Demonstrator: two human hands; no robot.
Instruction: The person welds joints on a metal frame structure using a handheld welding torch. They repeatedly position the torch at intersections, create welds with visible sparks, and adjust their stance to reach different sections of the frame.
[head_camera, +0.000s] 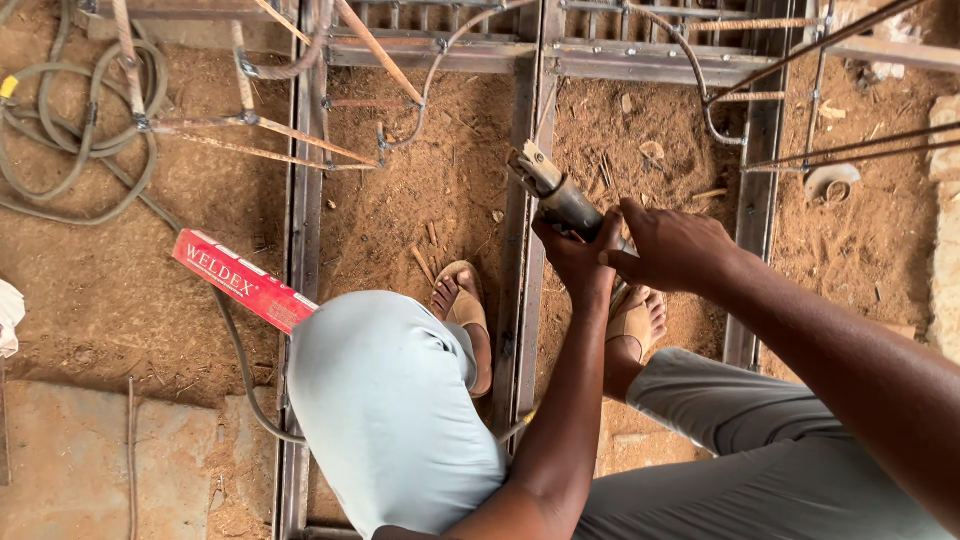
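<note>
I squat over a metal frame lying on bare earth. Both hands grip one dark, worn tool (556, 194) with a pale tip that points up-left, over the central steel bar (524, 150) of the frame. My left hand (574, 252) wraps the handle from below. My right hand (672, 246) closes over the same handle from the right. My knees in light grey trousers (385, 400) and my sandalled feet (462, 300) stand either side of the bar.
A long red box (244, 280) lies on the left frame rail. Coiled hose or cable (70, 140) sits at upper left, with a thinner cable (240, 370) running past my knee. Rusty rods (262, 128) and thin bars (850, 150) cross the frame. Concrete slab (90, 460) lower left.
</note>
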